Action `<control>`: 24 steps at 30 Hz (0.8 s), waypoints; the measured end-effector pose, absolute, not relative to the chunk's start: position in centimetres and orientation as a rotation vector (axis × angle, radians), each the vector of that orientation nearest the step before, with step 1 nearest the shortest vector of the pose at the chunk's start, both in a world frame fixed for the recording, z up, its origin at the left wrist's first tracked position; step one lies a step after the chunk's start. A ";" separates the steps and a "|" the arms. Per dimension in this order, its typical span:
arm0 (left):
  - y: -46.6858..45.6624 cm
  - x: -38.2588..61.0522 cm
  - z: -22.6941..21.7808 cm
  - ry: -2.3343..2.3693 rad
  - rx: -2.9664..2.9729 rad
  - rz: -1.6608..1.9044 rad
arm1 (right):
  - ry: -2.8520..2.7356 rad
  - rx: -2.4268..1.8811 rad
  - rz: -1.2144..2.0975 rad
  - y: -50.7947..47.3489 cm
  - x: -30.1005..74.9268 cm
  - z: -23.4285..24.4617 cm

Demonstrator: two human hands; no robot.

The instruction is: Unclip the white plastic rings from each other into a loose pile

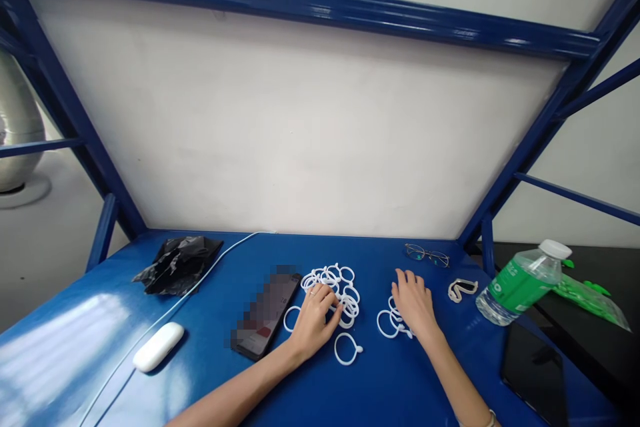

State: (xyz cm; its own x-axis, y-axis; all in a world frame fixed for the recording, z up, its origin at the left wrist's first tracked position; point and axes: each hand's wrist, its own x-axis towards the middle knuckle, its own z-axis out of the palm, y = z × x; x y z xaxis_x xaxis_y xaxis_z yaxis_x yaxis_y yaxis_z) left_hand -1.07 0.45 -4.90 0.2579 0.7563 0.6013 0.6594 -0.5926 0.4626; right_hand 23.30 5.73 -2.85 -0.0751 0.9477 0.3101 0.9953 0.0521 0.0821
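A heap of white plastic rings, each with a small knob, lies on the blue tabletop. My left hand rests over the near left side of this heap, fingers curled and thumb tip close to the index finger at a ring; the exact grip is partly hidden. One single white ring lies just in front of the heap. To the right, my right hand is open, palm down with fingers stretched out, partly covering a smaller group of white rings.
Left of the heap lies a phone; further left are a white case, a cable and a black plastic bag. On the right are glasses, a white band, a water bottle and a dark tablet.
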 end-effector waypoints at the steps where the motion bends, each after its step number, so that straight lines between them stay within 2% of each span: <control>1: 0.4 -1.1 -4.9 1.358 2.395 1.251 | -2.118 -2.080 -0.427 5.8 23.8 -2.7; 8: 0.4 -1.0 -4.7 1.408 2.387 1.209 | -2.128 -2.218 -0.293 6.1 25.1 -2.6; 24: 0.2 -1.0 -4.7 1.420 2.379 1.215 | -2.273 -1.565 0.065 6.1 22.5 -4.0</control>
